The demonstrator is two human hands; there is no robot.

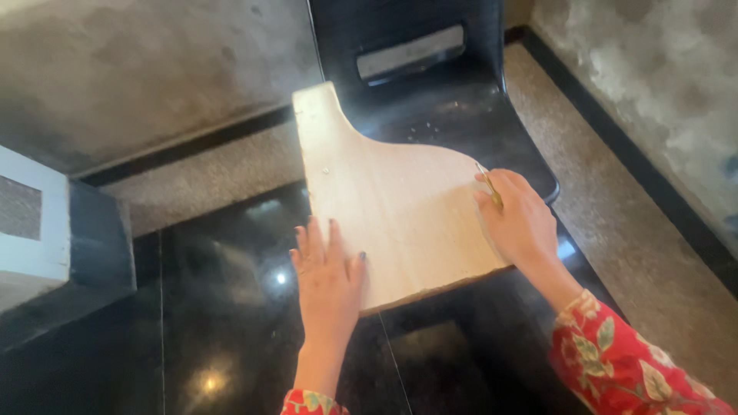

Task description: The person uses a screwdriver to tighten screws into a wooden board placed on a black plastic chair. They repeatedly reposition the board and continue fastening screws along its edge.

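Note:
A pale wooden board [392, 207] with a curved cut-out edge and a narrow upper end lies across the seat of a black plastic chair [453, 107]. My left hand [329, 277] lies flat on the board's lower left corner, fingers spread. My right hand [519, 219] rests on the board's right edge and grips a thin pencil-like tool [486, 181], its tip touching the wood near the curve.
The floor is glossy black tile [215, 323] with speckled grey stone strips [607, 215] and black borders. A white and black block-shaped object [46, 230] stands at the left. Rough grey walls [131, 69] run along the back and right.

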